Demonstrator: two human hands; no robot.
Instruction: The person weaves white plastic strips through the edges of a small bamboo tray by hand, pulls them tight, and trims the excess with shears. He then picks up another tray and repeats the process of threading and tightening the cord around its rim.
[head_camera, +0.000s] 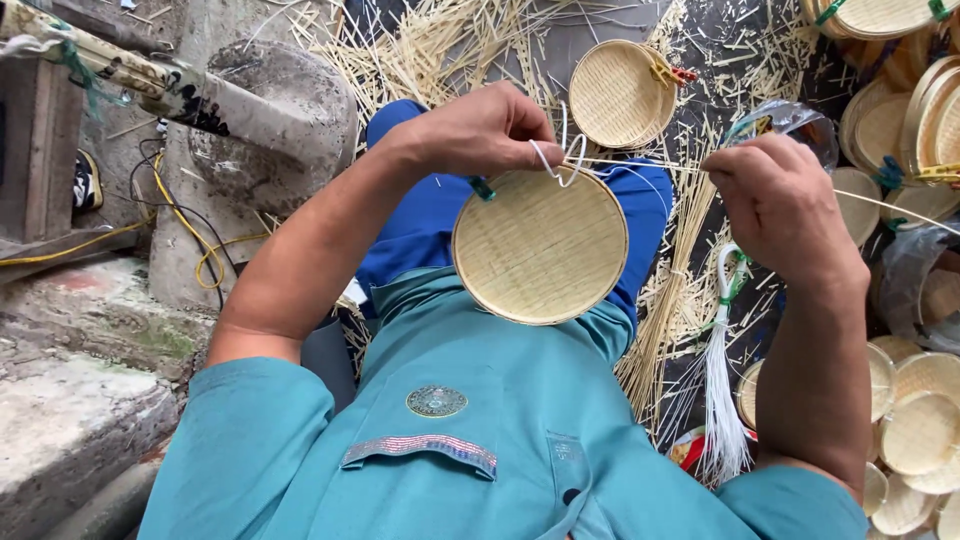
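My shirt (480, 440) lay below; left hand (480, 130) pinched the tray (540, 245) rim, right hand (775, 205) closed on the strip (640, 163) — best kept taut.

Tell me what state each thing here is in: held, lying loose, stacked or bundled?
Round woven tray: held at its top rim by the left hand.
White strip: looped at the tray's rim.
Thin stick: pinched in the right hand.
White strip bundle: tied, hanging.
Finished trays: piled on the right.
Straw: scattered loose on the floor.

Clear plastic bag (800, 118) (upper right)
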